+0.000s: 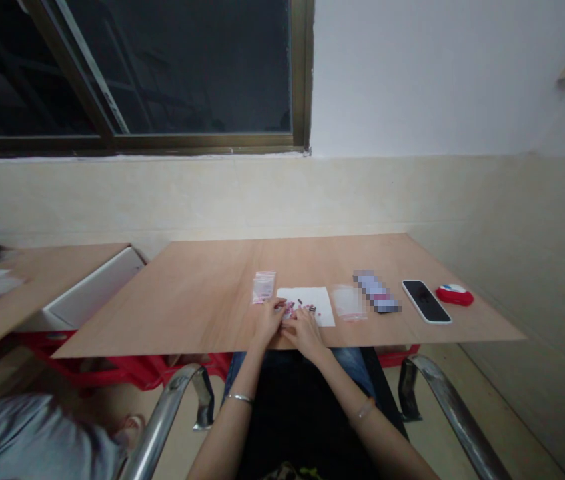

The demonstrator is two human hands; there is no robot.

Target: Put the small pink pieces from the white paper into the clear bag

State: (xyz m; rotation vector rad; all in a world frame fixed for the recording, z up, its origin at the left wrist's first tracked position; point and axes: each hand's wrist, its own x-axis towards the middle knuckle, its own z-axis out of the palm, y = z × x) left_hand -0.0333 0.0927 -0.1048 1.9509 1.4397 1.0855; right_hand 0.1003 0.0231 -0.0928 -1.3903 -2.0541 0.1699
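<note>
My left hand rests at the left edge of a white sheet of paper, fingers curled in beside small pink pieces. Whatever those fingers hold is too small to make out. Over the lower part of the sheet lies my right hand, its fingers stretched out and apart, thumb pointing towards the left hand. Small dark pieces lie just past its fingertips. Left of the sheet is a clear zip bag with a pinkish tint; to its right lies another clear plastic bag.
On the wooden table to the right are a blurred-out item, a phone and a red-and-white object. Metal armrests flank me. Another person's leg shows at lower left, below a second table.
</note>
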